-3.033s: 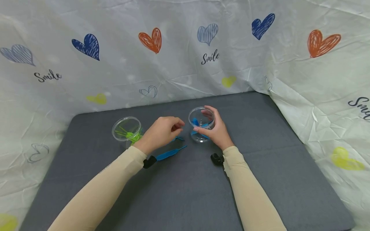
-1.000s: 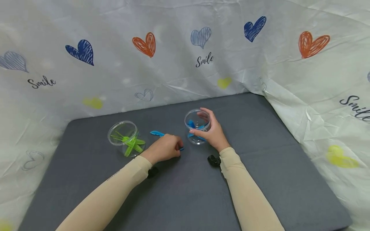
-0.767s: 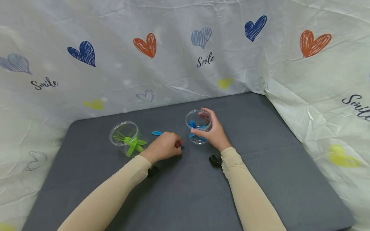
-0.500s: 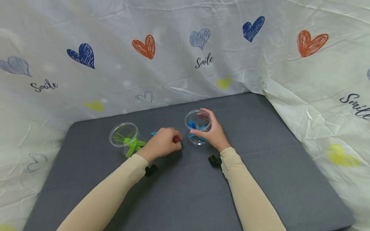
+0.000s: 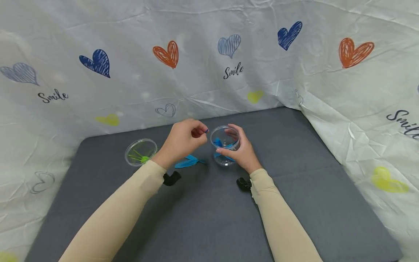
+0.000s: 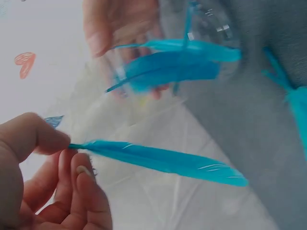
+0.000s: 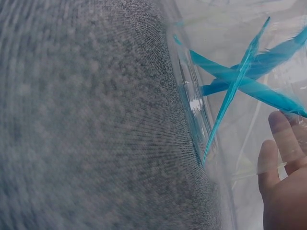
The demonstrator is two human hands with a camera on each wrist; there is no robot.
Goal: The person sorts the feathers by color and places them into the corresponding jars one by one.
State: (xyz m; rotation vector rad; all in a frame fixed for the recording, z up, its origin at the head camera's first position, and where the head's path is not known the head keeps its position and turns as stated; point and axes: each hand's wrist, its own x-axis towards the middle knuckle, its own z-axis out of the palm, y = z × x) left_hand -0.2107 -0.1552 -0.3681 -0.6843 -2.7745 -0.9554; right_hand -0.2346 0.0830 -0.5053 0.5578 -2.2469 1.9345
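My left hand (image 5: 183,140) is raised just left of the clear plastic jar (image 5: 226,163), level with its rim. Thumb and index finger pinch a blue feather (image 6: 163,160) by the tip of its quill, and its vane stretches away from the fingers in the left wrist view. With my right hand (image 5: 244,154) I grip the jar from its right side, thumb at the front and fingers behind. Several blue feathers (image 7: 240,79) lie crossed inside it. On the table below my left hand are more blue feathers (image 5: 187,163), partly hidden by that hand.
A second clear jar (image 5: 141,139) holding green feathers (image 5: 142,159) stands to the left, its lower part behind my left forearm. The dark grey table (image 5: 209,218) meets a white printed cloth (image 5: 196,83) at the back and sides.
My left hand was down at the blue feathers on the table; it has risen to the height of the jar's rim with one feather pinched. My right hand stays on the jar.
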